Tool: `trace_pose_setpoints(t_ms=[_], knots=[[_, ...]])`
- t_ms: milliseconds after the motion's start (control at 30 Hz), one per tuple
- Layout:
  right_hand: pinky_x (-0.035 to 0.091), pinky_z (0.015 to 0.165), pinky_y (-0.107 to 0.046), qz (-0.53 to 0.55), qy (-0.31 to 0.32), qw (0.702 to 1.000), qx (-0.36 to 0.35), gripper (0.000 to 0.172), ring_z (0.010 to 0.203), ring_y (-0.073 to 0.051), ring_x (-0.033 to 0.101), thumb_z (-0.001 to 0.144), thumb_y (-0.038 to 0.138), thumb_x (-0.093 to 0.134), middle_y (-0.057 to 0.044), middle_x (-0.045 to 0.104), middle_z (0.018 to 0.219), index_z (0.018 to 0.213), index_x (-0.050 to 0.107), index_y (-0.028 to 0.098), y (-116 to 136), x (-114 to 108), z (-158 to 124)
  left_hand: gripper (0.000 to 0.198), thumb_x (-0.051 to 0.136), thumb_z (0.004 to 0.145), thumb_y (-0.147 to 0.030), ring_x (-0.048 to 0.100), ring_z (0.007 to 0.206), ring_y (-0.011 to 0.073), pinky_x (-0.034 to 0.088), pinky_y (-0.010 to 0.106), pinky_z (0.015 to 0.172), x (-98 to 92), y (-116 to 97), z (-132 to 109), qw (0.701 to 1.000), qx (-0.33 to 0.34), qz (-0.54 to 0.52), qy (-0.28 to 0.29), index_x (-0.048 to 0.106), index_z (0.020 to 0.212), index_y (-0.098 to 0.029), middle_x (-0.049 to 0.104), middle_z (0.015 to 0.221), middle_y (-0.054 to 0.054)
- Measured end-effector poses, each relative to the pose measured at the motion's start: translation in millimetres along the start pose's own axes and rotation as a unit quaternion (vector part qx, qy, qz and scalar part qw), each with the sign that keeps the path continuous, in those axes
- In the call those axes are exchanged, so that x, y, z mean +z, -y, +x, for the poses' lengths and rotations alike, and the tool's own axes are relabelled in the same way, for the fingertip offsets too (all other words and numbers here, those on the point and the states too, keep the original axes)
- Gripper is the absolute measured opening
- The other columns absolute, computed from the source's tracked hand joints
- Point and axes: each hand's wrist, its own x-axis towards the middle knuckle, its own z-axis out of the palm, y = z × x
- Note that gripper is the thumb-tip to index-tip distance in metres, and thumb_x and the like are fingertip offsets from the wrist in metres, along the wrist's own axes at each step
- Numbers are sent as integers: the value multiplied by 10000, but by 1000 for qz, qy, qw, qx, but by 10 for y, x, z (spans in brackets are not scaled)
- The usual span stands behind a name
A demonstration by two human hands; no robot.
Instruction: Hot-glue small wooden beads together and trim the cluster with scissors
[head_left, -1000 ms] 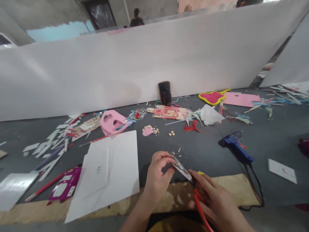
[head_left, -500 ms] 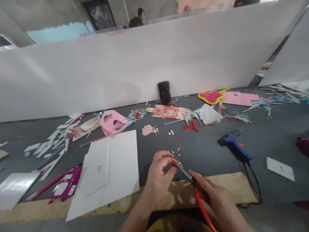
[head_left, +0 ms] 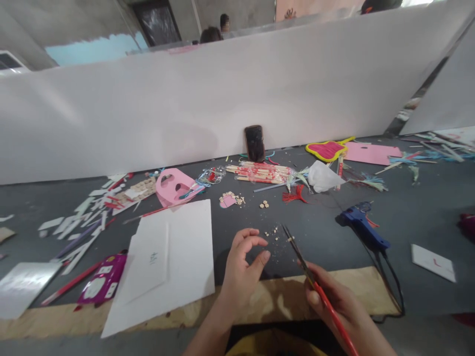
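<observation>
My right hand (head_left: 341,299) is wrapped round the red handles of a pair of scissors (head_left: 305,267). Their dark blades point up and to the left, slightly apart, with a tiny pale piece at or beside them. Just left of the blades, my left hand (head_left: 241,267) has its thumb and fingers parted, and nothing shows between them. Between hand and blades, small beige bits (head_left: 275,230) and crumbs are scattered on the dark table. Farther back lies a little cluster of beige pieces (head_left: 263,204), and left of it a pink shape (head_left: 227,200) ringed with more such pieces.
White sheets (head_left: 185,257) and a purple packet (head_left: 104,277) lie at left, with strips behind them. A blue glue gun (head_left: 363,227) and its cord are at right. Bundled red-and-cream sticks (head_left: 261,171) lie before a phone (head_left: 255,143) leaning on the white partition (head_left: 148,113).
The scissors have come away from my left fingertips, turning to point more upward. My left finger and thumb, pinched near the blade tips before, have parted.
</observation>
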Motion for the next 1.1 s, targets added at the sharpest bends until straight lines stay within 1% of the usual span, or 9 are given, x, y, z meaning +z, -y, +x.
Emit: trace_pose_setpoints(t_ms=[100,233,333,433,633,767,867,933,1100], knots=[[547,738,-324,-144,-45,988,-13,484,882,-233,666,870,472,498,-89,681,1013,1279,522,216,1,-146,97,119,583,813,-178,532,1114,249,461,415,902,13,73,23,999,-7,49,-7,643,901,-230,557,1152,81],[557,649,-373,-372,-55,926,-21,477,792,-261,682,850,462,507,-109,668,1045,1258,549,220,-14,-235,243,203,588,791,-133,498,1145,267,416,466,959,47,147,51,989,5,146,5,648,955,-236,569,1163,84],[556,676,-405,-442,-40,895,-41,483,839,-280,671,827,449,553,-107,656,1063,1253,546,222,-49,-213,306,194,593,783,-120,496,1135,271,402,476,966,62,178,52,981,21,194,12,651,935,-226,585,1143,88],[551,718,-430,-445,-35,893,-54,526,898,-294,649,799,445,599,-114,644,1060,1258,534,197,-86,-186,331,190,594,785,-119,490,1139,275,403,479,950,62,203,41,973,25,229,16,650,932,-227,589,1148,89],[532,773,-445,-366,-81,926,-45,540,949,-300,620,782,466,608,-119,626,1066,1246,525,203,-118,-226,335,226,604,779,-118,448,1178,303,355,518,940,65,264,69,955,32,294,38,645,957,-251,604,1179,77],[531,713,-350,-188,-215,958,-37,483,844,-227,623,824,455,569,-76,612,989,1251,495,242,-179,-254,290,235,593,790,-120,428,1180,322,316,533,941,83,286,184,942,48,325,61,655,966,-262,639,1122,72],[525,680,-321,-13,-327,944,-33,502,782,-193,601,824,421,587,-43,571,918,1281,453,262,-237,-235,253,213,592,793,-121,428,1169,320,305,530,943,130,300,320,935,61,340,75,670,930,-264,649,1079,71],[521,675,-330,78,-365,927,-26,518,776,-189,581,828,406,588,-40,530,915,1303,424,277,-253,-217,239,198,573,805,-113,433,1161,312,305,525,939,175,307,414,930,65,351,82,675,889,-260,655,1055,68],[511,685,-326,140,-369,919,-19,486,785,-183,567,812,383,615,-33,513,913,1260,451,293,-238,-204,229,182,561,816,-116,437,1152,313,299,528,924,264,299,565,915,87,378,111,675,842,-255,659,1042,62]])
